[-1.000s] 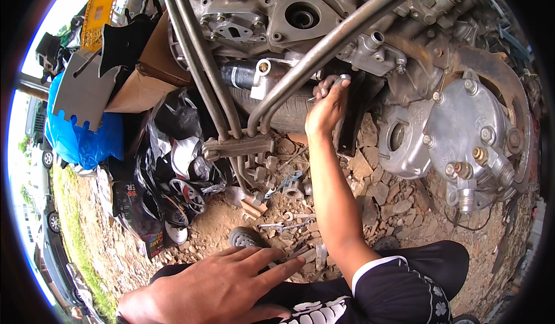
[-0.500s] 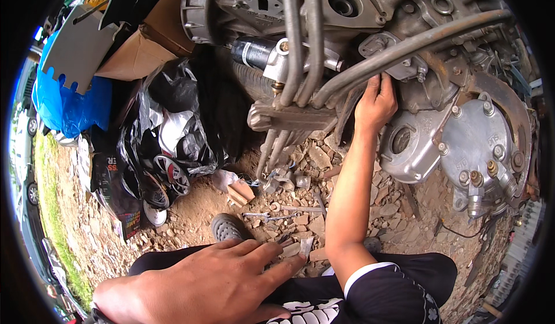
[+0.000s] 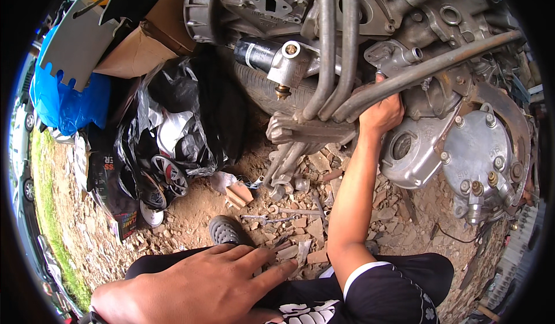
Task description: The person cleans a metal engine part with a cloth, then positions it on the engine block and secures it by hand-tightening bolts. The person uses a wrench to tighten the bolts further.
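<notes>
My right hand [image 3: 383, 113] is closed around a long bent metal pipe [image 3: 462, 56], which covers part of the fingers. The pipe joins a metal flange [image 3: 306, 128], from which two more bent tubes [image 3: 326, 40] rise. This pipe assembly hangs tilted above the ground, in front of a cylindrical black filter [image 3: 256, 53] and a silvery housing [image 3: 287, 69]. Behind the hand is a small cast metal part with a round port [image 3: 390, 58]. Low in the view, my left hand [image 3: 202, 280] lies palm down over my lap, fingers stretched out and holding nothing.
Large engine castings [image 3: 248, 11] fill the back. A round bolted metal cover [image 3: 477, 144] stands at the right. At the left are a black plastic bag [image 3: 191, 104], a cardboard box [image 3: 136, 52] and a blue bag [image 3: 66, 107]. Wrenches [image 3: 295, 211] lie on the rubble-strewn ground.
My right hand has shifted the pipe assembly to the right and a little nearer, uncovering more of the silvery housing. My left hand stays nearly in place.
</notes>
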### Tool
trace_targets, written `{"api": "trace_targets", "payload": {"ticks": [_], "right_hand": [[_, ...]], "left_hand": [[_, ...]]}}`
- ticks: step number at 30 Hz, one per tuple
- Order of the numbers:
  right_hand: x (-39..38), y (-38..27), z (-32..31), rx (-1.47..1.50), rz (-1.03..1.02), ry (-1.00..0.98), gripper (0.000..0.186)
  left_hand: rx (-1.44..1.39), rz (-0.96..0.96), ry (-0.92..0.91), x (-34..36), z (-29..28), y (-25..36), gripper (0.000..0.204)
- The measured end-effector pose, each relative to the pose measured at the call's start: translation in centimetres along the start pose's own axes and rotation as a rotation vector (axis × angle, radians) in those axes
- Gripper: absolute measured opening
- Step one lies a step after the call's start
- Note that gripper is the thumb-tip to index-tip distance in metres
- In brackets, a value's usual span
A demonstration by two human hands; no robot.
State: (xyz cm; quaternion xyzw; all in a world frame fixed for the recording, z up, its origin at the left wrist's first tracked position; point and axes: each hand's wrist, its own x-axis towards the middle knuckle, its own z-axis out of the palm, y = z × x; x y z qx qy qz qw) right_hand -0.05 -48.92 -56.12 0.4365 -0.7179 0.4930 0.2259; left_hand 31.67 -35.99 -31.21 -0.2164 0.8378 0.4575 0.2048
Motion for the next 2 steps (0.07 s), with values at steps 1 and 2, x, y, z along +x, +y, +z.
{"api": "trace_targets", "payload": {"ticks": [1,2], "right_hand": [[0.27,0.83,-0.26,-0.036,0.001,0.003,0.041],[0.62,1.72,-0.66,-0.074,0.002,0.006,0.041]], "left_hand": [[0.000,0.006,-0.006,0.40,-0.27,-0.23,0.070],[0.008,0.036,-0.014,0.96,-0.49,-0.49,0.070]]}}
